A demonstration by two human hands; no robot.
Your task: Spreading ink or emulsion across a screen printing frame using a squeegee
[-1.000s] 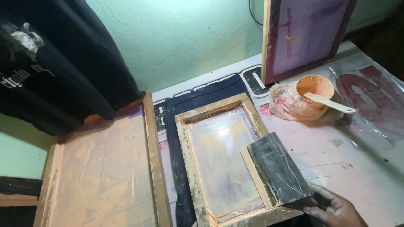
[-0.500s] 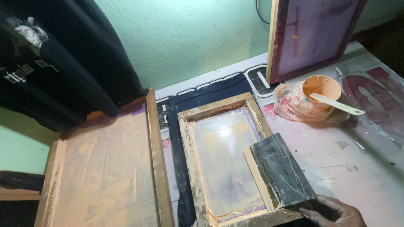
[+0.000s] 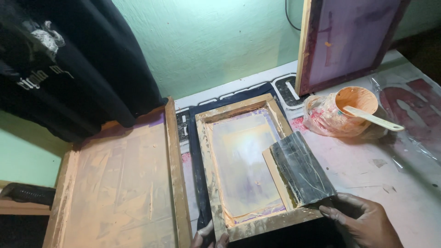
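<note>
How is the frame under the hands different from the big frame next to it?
The small frame lies on dark cloth, with the left hand at its near edge; the big frame lies beside it, untouched. The small frame has a squeegee resting on it, held by the right hand; the big frame carries nothing. Both are wooden and smeared with pale orange ink.

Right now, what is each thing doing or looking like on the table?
squeegee: tilted, resting on the small frame, held by the right hand
small frame: flat on dark cloth, left hand at its near edge
big frame: lying flat, paint-smeared
ink cup: open, spoon inside
purple frame: leaning on the wall
</note>
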